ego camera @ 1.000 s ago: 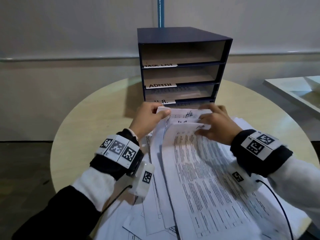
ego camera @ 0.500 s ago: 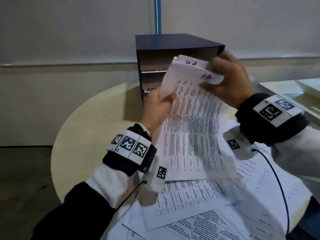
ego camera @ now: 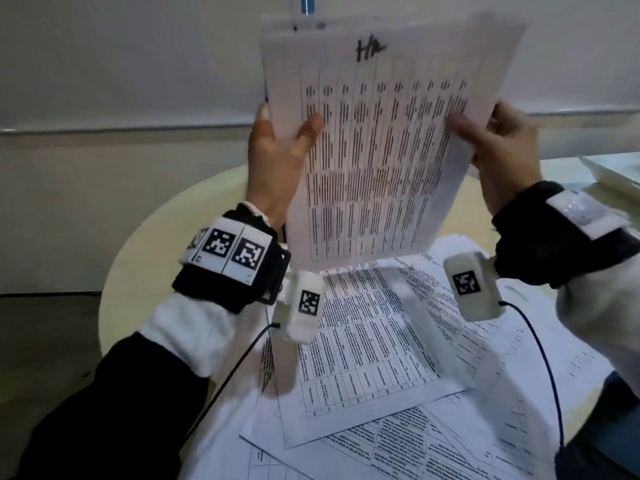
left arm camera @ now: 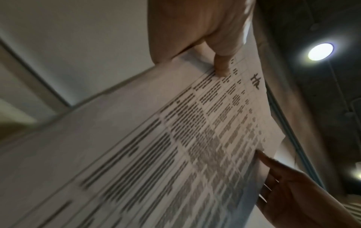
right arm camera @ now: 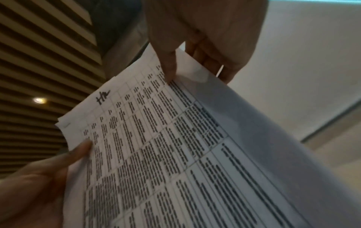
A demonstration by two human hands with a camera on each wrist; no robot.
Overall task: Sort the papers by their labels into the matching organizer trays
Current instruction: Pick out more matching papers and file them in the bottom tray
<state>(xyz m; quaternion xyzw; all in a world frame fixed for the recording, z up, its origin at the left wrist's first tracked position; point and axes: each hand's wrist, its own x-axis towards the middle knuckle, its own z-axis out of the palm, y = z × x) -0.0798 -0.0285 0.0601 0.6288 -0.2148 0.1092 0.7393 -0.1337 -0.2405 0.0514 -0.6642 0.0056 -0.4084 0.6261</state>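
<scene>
Held sheets (ego camera: 377, 140) — a thin sheaf, at least 2 pages by the offset top edges, possibly more — are hanging upright in the air above the far side of the table (ego camera: 166, 244), printed face toward the head camera. A handwritten mark (ego camera: 370, 50) near the top edge is reading as "HR", though the strokes are blurred.

Left hand (ego camera: 277, 161) is pinching the left edge of the sheaf, thumb on the printed face, fingers behind. Right hand (ego camera: 502, 147) is pinching the right edge the same way, thumb tip lying on the print. Both wrist views are confirming thumb on front, fingers at the back.

Loose papers (ego camera: 381, 358) are lying overlapped across the near-right part of the table, running toward its near edge, unsorted. The organizer is not showing in any current view — the raised sheaf is likely covering it.

Step in hand, as I judge it: reading the label on the lifted sheets, before filing. Much of the sorting looks left to do, given the spread below.

Next move is calling for lowering the sheaf, tipping it flat, and feeding its leading edge squarely into the tray matching the mark — keeping both pinches firm so the pages are not fanning or buckling at the slot.
</scene>
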